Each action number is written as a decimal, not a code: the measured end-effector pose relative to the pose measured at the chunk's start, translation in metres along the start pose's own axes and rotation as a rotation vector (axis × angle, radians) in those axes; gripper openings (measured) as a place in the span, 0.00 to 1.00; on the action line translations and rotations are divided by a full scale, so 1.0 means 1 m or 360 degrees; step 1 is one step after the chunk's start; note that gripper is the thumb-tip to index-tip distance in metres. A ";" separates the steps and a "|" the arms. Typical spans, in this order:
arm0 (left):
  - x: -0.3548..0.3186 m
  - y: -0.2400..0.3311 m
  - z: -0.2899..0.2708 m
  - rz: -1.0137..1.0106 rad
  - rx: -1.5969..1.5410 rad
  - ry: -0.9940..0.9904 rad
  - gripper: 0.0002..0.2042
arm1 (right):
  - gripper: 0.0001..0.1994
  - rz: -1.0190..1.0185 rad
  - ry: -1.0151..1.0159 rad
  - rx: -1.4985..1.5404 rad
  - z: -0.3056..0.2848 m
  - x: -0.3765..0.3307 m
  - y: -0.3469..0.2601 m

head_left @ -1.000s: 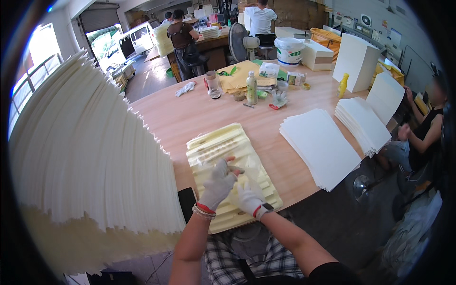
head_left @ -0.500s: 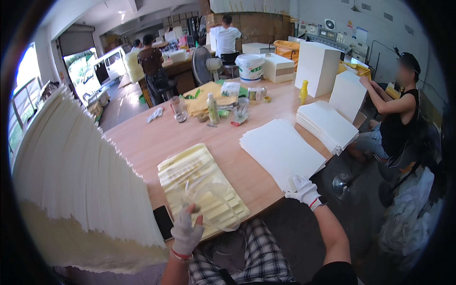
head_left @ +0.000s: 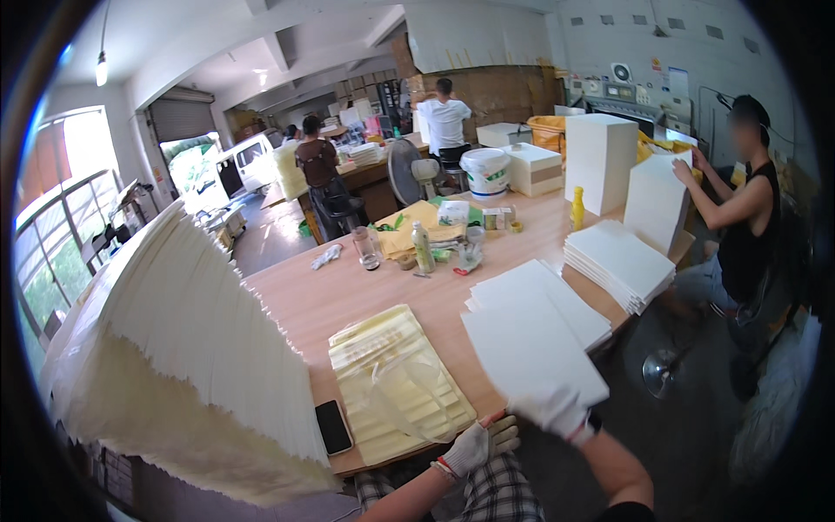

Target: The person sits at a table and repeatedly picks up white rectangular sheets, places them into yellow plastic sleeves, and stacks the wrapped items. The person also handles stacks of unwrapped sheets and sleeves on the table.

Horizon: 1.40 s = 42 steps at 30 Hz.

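My right hand (head_left: 550, 410), in a white glove and smeared by motion, grips the near edge of a white board (head_left: 535, 339). That board lies turned across a fanned stack of white boards (head_left: 570, 300) and reaches past the table's front edge. My left hand (head_left: 480, 442), also gloved, is at the table edge with its fingers stretched out and nothing held. Beside it lies a pile of folded pale yellow bags (head_left: 404, 383), with a loose whitish strap (head_left: 383, 391) curling over the top.
A tall pile of cream sheets (head_left: 200, 348) leans at the left, beside a phone (head_left: 333, 427). Farther back are a bottle (head_left: 423, 248), a glass (head_left: 365, 248) and a white bucket (head_left: 484, 174). A co-worker (head_left: 748, 200) sits at the right near white boxes (head_left: 600, 165).
My right hand has drawn a white board off the stack toward me. My left hand has moved right, from over the yellow bags to the table edge. The whole view has shifted.
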<state>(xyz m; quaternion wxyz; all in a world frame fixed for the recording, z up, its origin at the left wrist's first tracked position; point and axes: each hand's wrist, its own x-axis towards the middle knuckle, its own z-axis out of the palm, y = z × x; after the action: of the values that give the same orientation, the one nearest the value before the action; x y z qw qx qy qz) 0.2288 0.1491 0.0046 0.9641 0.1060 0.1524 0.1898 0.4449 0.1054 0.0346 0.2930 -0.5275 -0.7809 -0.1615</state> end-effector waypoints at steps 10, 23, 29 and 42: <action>-0.078 0.008 0.031 -0.0133 0.2279 0.0565 0.39 | 0.14 0.1883 0.0185 0.2667 0.066 -0.145 -0.008; -0.108 0.083 0.067 0.2169 0.3662 0.1270 0.29 | 0.16 0.1126 0.0303 0.1689 0.011 0.001 -0.114; -0.083 0.164 0.027 0.1156 0.2403 0.1374 0.22 | 0.11 0.0657 -0.0447 0.0698 -0.003 0.010 -0.115; -0.062 0.034 -0.045 0.0957 0.3625 0.1043 0.23 | 0.29 0.1475 -0.0216 0.0414 0.138 0.031 -0.099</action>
<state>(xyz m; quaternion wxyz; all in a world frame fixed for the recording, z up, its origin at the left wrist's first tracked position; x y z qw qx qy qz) 0.1476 0.1622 -0.0125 0.1540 0.8678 0.4365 0.1809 0.3061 0.1668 -0.0471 0.3460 -0.7882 -0.4948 0.1196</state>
